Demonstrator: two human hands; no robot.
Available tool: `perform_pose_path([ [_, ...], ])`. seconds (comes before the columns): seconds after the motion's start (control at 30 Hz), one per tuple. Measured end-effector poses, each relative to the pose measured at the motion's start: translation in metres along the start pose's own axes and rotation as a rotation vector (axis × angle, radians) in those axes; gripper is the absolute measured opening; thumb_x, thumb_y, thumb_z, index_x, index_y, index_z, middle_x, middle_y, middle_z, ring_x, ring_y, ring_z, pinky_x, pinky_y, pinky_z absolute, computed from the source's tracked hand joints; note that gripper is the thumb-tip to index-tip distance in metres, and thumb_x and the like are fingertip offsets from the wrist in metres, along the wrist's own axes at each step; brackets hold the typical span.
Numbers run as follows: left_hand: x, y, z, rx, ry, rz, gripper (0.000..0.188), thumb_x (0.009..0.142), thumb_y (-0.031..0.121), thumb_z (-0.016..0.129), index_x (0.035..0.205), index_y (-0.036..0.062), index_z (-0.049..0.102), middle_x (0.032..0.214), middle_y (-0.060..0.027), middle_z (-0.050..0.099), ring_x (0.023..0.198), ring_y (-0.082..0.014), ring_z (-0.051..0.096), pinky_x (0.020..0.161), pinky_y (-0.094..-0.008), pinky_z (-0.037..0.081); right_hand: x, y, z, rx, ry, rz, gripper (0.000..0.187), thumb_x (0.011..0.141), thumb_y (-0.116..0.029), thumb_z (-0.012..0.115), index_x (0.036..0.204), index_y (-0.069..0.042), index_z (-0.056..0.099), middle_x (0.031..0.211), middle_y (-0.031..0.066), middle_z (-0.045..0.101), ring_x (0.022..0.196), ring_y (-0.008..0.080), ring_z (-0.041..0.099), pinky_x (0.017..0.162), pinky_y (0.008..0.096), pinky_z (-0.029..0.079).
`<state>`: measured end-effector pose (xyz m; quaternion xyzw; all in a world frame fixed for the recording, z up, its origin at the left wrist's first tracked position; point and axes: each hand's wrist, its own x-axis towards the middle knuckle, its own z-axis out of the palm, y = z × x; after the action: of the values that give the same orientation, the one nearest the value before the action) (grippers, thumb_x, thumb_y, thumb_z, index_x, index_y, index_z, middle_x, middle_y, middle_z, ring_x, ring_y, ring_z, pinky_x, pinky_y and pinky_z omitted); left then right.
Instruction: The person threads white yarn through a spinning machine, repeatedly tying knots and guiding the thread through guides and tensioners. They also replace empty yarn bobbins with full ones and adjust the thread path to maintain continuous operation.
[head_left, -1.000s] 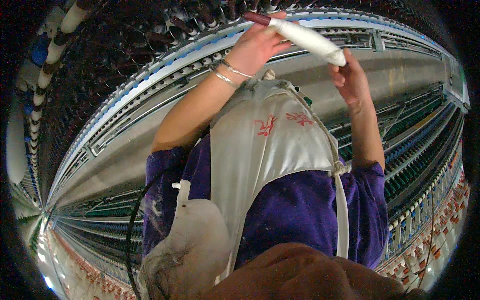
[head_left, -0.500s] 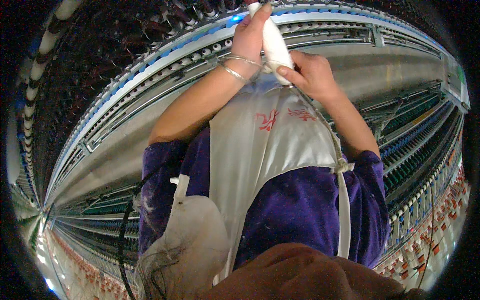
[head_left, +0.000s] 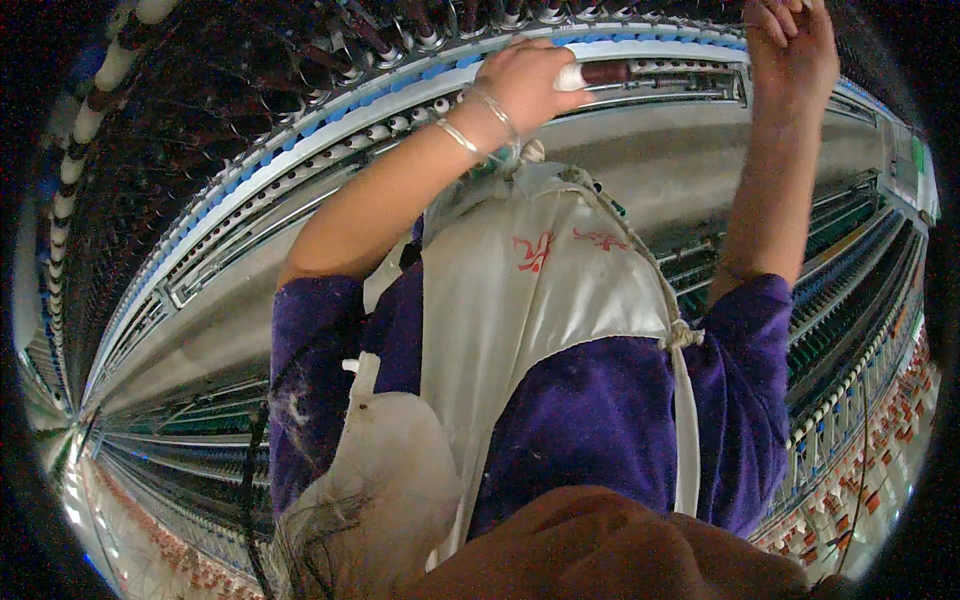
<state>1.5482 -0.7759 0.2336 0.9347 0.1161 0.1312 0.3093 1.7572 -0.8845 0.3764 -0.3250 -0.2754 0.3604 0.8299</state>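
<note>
Looking down from the head, we note the left hand [head_left: 530, 82] wrapped about a bobbin [head_left: 600, 74], fingers folded round its yarn-covered part so that most of it is hidden; a bit of white yarn and the dark red-brown tube end stick out, pointing to our right. Bobbin held up in front of the apron [head_left: 540, 290], just below the blue-and-white rail [head_left: 437, 68] of the machine as we see it. Two pale bracelets [head_left: 457, 134] on that wrist. Right hand [head_left: 800, 50] raised at the top edge, well apart from the left, fingers curled in and partly cut off by the frame; we cannot tell whether they pinch anything. Above the left hand we see a row of dark tubes [head_left: 420, 22], and behind both forearms a grey metal panel [head_left: 650, 135] bending with the lens. Apron pale and shiny, red marks on its front, a knotted tie [head_left: 684, 336] at its right side, worn over a purple shirt [head_left: 580, 420]. Lower left, we record a white rounded piece [head_left: 405, 445] with dark strands across it
</note>
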Motion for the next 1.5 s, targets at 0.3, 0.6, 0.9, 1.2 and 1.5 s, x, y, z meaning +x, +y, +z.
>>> perform_pose_path([
  [0.3, -0.031, 0.137, 0.013, -1.735, -0.738, 0.118, 0.027, 0.088, 0.031, 0.06, 0.099, 0.0066, 0.062, 0.101, -0.0077, 0.064, 0.093, -0.019, 0.06, 0.084, -0.0315, 0.047, -0.027, 0.154, -0.059, -1.9, -0.816, 0.27, 0.023, 0.092, -0.029, 0.049, 0.094, -0.007, 0.053, 0.081, 0.0212, 0.062, 0.076, 0.0398, 0.06, 0.066, 0.0503, 0.047],
  [0.6, -0.095, -0.107, -0.006, -1.434, -0.197, -0.999, 0.033, 0.092, 0.041, 0.053, 0.092, 0.008, 0.061, 0.087, -0.008, 0.066, 0.08, -0.0196, 0.065, 0.07, -0.0309, 0.053, -0.128, 0.16, -0.051, -0.696, -0.291, 0.972, 0.038, 0.088, -0.035, 0.059, 0.108, -0.003, 0.063, 0.115, 0.0115, 0.061, 0.108, 0.0226, 0.055, 0.095, 0.0332, 0.04],
  [0.9, -0.152, -0.178, 0.042, -1.561, -0.469, -0.807, 0.035, 0.094, 0.041, 0.05, 0.089, 0.0074, 0.059, 0.083, -0.0067, 0.064, 0.078, -0.0154, 0.063, 0.072, -0.0283, 0.052, -0.078, 0.156, -0.043, -0.031, -0.215, 0.649, 0.025, 0.093, -0.022, 0.054, 0.101, -0.003, 0.068, 0.102, 0.0104, 0.066, 0.083, 0.0122, 0.058, 0.071, 0.0234, 0.043],
  [1.2, -0.168, -0.22, 0.04, 0.185, -0.702, -0.763, 0.038, 0.084, 0.039, 0.06, 0.104, 0.0067, 0.065, 0.104, -0.0086, 0.066, 0.096, -0.0251, 0.063, 0.083, -0.0389, 0.049, -0.065, 0.23, -0.059, -1.021, -0.276, 0.471, 0.026, 0.093, -0.027, 0.057, 0.109, -0.01, 0.067, 0.069, -0.0019, 0.062, 0.056, 0.0026, 0.048, 0.051, 0.0179, 0.041],
  [1.5, -0.042, -0.114, 0.049, -1.205, 0.197, -0.964, 0.041, 0.083, 0.04, 0.067, 0.111, 0.0093, 0.064, 0.103, -0.0044, 0.066, 0.096, -0.0164, 0.06, 0.079, -0.0307, 0.05, -0.053, 0.248, -0.054, -1.068, -0.517, 0.673, 0.034, 0.091, -0.036, 0.053, 0.093, -0.005, 0.067, 0.067, 0.0055, 0.065, 0.057, 0.0131, 0.057, 0.053, 0.0302, 0.046],
])
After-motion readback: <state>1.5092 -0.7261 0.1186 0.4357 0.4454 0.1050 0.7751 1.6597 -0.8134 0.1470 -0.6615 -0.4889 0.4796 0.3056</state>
